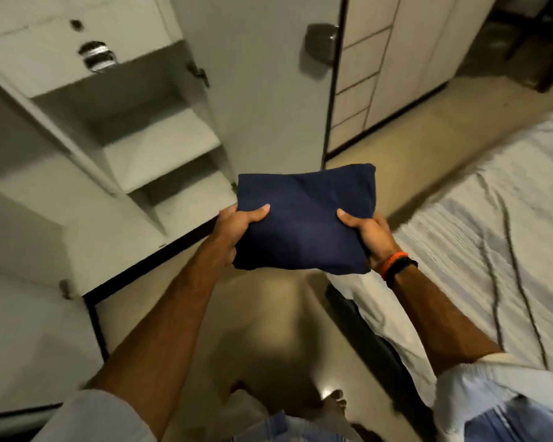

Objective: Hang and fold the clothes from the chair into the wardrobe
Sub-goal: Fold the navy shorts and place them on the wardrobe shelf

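Note:
A folded navy blue garment point(304, 218) is held flat in front of me, above the floor. My left hand point(237, 228) grips its left edge, thumb on top and fingers underneath. My right hand point(366, 234) grips its right edge the same way; that wrist wears an orange band and a black band. The open wardrobe point(160, 145) stands ahead to the left, showing pale shelves with nothing visible on them. The chair is out of view.
The wardrobe's open door point(268, 84) with a dark handle stands straight ahead, just beyond the garment. A bed with a striped pale sheet point(492, 237) runs along the right. Beige floor point(268, 330) lies below me. More closed cupboard doors point(396, 59) stand at the back right.

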Motion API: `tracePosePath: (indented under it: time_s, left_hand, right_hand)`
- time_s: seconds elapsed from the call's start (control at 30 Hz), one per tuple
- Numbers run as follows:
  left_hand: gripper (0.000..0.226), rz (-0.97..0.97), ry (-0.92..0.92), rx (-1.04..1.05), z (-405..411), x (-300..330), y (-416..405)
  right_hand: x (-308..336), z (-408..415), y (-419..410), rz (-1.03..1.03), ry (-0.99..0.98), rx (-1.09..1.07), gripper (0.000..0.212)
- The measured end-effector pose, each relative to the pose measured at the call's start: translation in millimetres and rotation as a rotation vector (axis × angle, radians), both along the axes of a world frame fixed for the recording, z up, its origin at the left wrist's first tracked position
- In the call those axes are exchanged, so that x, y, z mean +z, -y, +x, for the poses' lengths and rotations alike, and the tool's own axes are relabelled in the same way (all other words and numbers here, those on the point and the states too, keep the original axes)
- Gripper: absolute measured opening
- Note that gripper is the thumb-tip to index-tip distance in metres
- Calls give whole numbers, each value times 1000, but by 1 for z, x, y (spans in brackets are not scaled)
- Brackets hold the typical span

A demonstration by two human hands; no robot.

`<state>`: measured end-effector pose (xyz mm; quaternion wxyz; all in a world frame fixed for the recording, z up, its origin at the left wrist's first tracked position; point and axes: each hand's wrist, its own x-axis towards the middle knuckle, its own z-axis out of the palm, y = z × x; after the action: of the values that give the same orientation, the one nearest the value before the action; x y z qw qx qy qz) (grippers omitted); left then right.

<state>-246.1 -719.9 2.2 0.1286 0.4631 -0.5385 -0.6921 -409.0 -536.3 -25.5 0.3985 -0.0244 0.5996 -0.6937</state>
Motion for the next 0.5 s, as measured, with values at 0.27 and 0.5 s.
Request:
tracePosePath:
  time_s: [0.27,0.5]
  left_hand:
    - [42,-16,-98,295,129,54,117]
    - [42,-61,-184,452,215,108,222]
  right_hand:
    - [59,75,174,-41,-79,308,46]
    - [116,144,315,-136,-154,429,39]
